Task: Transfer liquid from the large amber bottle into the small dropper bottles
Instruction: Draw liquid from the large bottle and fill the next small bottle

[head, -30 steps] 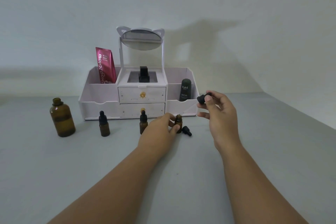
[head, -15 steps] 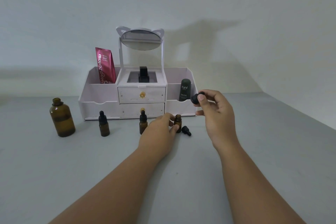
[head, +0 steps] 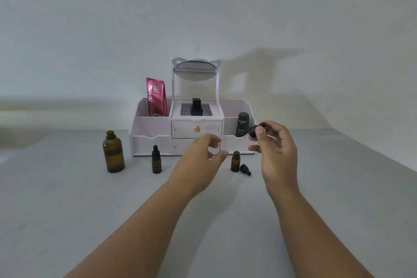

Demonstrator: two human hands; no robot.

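The large amber bottle (head: 113, 152) stands uncapped at the left of the grey table. A small capped dropper bottle (head: 156, 160) stands to its right. An open small amber bottle (head: 235, 161) stands in front of the organizer, with a black cap (head: 245, 169) lying beside it. My left hand (head: 203, 156) hovers just left of that open bottle, fingers apart, holding nothing; it hides another small bottle behind it. My right hand (head: 277, 149) is raised to the right and pinches a black dropper cap (head: 256, 130) between thumb and fingers.
A white cosmetic organizer (head: 149, 142) with drawers and a cat-ear mirror (head: 195, 70) stands against the wall. It holds a pink pouch (head: 156, 97), a black bottle (head: 196, 106) and a dark green tube (head: 242, 124). The table's right edge runs diagonally at the far right.
My left hand has let go of the open small bottle and lifted away to the left. My right hand still holds the dropper cap, shifted slightly.
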